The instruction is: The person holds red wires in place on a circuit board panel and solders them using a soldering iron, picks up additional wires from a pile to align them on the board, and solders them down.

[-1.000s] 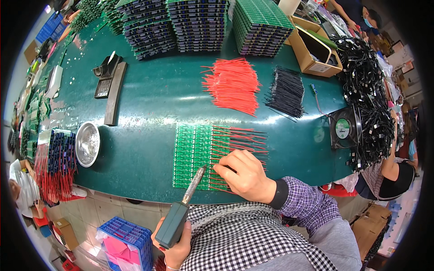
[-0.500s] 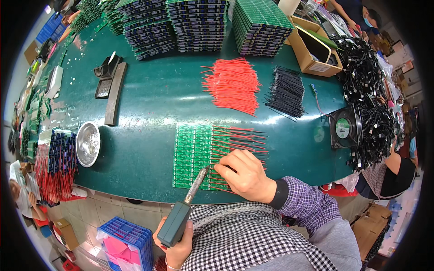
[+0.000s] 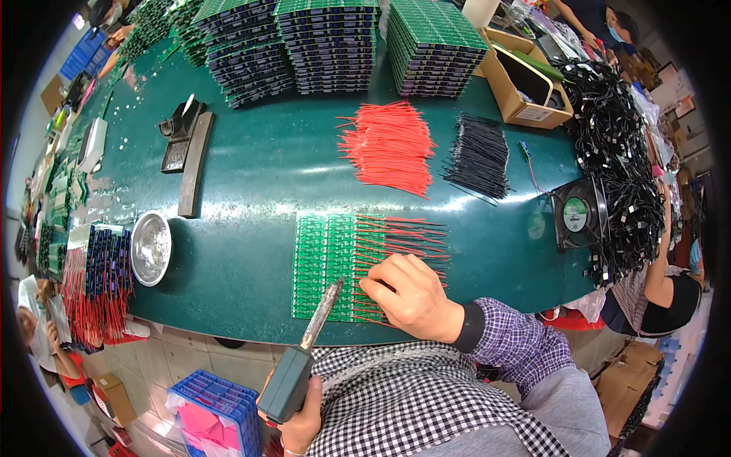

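My left hand [image 3: 303, 417] grips the dark handle of a soldering iron [image 3: 304, 358]; its metal tip hovers over the near edge of a green circuit board panel [image 3: 327, 263] on the green table [image 3: 251, 175]. Red wires [image 3: 407, 236] stick out from the panel's right side. My right hand [image 3: 411, 295] rests on the panel's near right part, fingers curled and pinching at one of the red wires next to the iron's tip.
Loose red wires [image 3: 388, 145] and black wires [image 3: 480, 156] lie beyond the panel. Stacks of green boards [image 3: 327, 42] line the far edge, beside a cardboard box [image 3: 521, 76]. A small fan [image 3: 575, 213], a round metal dish [image 3: 151, 247] and an iron stand [image 3: 183, 133] stand nearby. Another person [image 3: 662, 282] sits right.
The soldering iron's tip has crept slightly up and right toward my right hand. My right hand has stayed in place on the panel.
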The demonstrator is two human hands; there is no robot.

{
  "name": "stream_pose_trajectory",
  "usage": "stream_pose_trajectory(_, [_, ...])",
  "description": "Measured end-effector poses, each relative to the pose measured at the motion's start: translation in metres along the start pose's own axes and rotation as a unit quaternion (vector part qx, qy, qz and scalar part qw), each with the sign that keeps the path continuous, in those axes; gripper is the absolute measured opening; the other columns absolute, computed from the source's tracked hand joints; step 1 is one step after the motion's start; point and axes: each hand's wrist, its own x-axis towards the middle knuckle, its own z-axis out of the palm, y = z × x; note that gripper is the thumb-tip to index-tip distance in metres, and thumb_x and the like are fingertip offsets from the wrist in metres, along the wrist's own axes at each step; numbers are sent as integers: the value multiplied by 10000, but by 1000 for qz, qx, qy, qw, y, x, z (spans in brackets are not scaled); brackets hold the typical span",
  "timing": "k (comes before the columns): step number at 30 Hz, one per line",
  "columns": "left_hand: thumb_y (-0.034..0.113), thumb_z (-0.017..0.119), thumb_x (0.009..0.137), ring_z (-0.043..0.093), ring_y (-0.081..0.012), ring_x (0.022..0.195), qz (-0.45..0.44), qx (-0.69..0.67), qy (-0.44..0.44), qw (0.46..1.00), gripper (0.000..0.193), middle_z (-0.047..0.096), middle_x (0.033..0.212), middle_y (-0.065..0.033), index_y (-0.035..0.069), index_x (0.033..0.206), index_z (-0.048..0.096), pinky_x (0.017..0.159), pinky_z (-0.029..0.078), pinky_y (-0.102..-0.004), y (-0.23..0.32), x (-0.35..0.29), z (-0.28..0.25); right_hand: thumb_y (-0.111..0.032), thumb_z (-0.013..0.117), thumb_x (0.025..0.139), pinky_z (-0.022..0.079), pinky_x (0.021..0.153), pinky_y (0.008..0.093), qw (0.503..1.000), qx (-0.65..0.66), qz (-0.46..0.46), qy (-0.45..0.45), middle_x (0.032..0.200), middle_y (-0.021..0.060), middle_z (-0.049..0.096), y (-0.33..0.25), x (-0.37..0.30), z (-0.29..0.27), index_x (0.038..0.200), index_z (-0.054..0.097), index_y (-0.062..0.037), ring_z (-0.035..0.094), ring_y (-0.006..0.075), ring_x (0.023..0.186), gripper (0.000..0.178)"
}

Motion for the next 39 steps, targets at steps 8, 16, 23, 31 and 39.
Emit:
stream_pose_trajectory(8, [76,800,837,638,-186,701,-98,-56,8,994,375,709,946,-136,-47,1160,655,620,502,-320,-7,4,3,-108,666,757,467,673,332,999,-32,2,-10,941,56,625,-2,-10,-14,1014,674,-28,604,209,804,270])
stream_pose_trajectory(16, [207,720,905,650,-243,847,-36,184,-98,977,371,713,1039,-139,1,1208,664,743,498,-366,20,19,2,-58,680,820,517,725,359,993,63,85,49,952,71,597,4,-33,-47,981,644,-30,608,241,872,167])
stream_pose_trajectory(23, [322,649,965,660,-293,975,-11,235,-117,965,399,717,1120,-142,43,1250,673,852,494,-405,22,24,4,-61,724,847,535,677,385,981,-68,127,133,908,78,614,71,-30,-94,926,647,-62,634,276,833,111])
stream_pose_trajectory(31, [447,583,1013,676,-339,1046,36,288,-149,945,459,727,1148,-148,80,1267,686,923,496,-442,31,35,-2,-21,727,808,519,732,392,962,-165,147,161,900,54,579,163,-5,-94,846,668,-53,589,263,861,76])
stream_pose_trajectory(39, [666,479,989,560,-375,1308,-211,408,-199,866,725,601,1414,-204,112,1448,569,1091,413,-419,63,40,-1,-61,734,811,491,782,392,961,-188,181,94,910,49,566,177,-2,-87,865,650,-72,576,259,926,100])
